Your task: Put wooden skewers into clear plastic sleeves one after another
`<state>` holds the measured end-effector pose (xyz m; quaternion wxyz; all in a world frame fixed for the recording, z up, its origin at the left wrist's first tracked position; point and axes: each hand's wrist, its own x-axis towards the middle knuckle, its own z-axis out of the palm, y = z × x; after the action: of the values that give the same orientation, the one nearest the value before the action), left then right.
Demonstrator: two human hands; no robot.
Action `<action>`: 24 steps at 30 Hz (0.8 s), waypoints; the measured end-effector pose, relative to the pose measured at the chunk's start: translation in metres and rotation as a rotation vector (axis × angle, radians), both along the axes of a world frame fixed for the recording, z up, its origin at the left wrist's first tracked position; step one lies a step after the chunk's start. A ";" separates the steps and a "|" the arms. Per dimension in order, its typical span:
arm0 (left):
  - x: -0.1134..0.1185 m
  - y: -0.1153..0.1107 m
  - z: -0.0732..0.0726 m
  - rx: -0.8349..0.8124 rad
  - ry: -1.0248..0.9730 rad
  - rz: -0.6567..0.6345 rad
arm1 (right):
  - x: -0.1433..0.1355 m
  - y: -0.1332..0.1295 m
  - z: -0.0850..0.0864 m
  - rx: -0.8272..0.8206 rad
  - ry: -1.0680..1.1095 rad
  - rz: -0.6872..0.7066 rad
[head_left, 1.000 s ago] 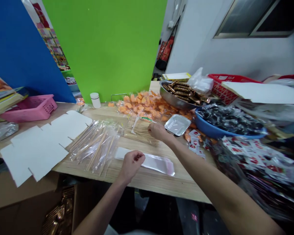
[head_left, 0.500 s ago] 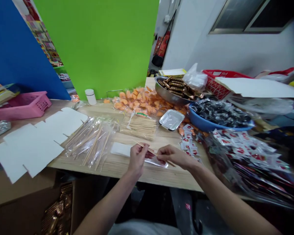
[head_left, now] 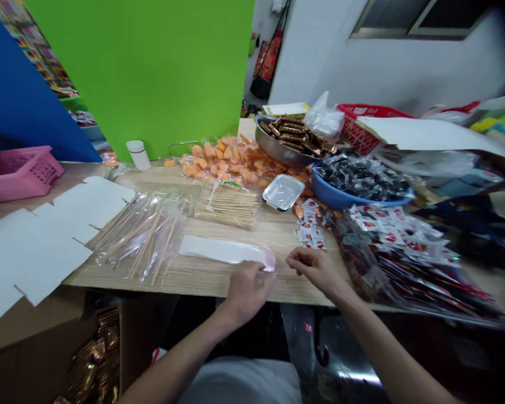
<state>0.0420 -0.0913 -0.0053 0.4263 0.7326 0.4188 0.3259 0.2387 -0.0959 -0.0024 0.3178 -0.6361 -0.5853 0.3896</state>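
Crowding the hands: skewer pile point(head_left: 229, 206), foil tray point(head_left: 283, 192), sachets point(head_left: 312, 231).

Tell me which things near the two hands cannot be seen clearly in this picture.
- Head view: whatever the left hand grips is covered by its own back; it rests at the pink end of the clear bag.
- Head view: sticks in the right hand are hidden by curled fingers and blur.
- Print on the small red-and-white sachets is too small to read.
- The white cardboard is cut off by the left edge.
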 end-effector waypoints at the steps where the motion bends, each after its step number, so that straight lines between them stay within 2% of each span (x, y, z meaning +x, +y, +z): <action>1: 0.000 -0.006 -0.002 0.149 0.135 -0.051 | 0.010 -0.003 -0.001 -0.004 -0.057 -0.009; 4: 0.003 -0.022 -0.010 0.427 0.417 -0.141 | 0.029 -0.012 0.002 -0.040 -0.232 0.014; 7: 0.008 -0.028 -0.018 0.525 0.544 -0.145 | 0.035 -0.019 0.008 -0.049 -0.399 0.032; 13: 0.008 -0.021 -0.023 0.581 0.641 -0.202 | 0.040 -0.019 0.011 -0.012 -0.607 0.021; 24: 0.005 -0.021 -0.028 0.634 0.635 -0.207 | 0.046 -0.010 0.010 0.031 -0.680 0.016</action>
<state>0.0468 -0.1120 -0.0337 0.0623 0.9284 0.3328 0.1531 0.2847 -0.1058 0.0073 0.1111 -0.7201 -0.6686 0.1485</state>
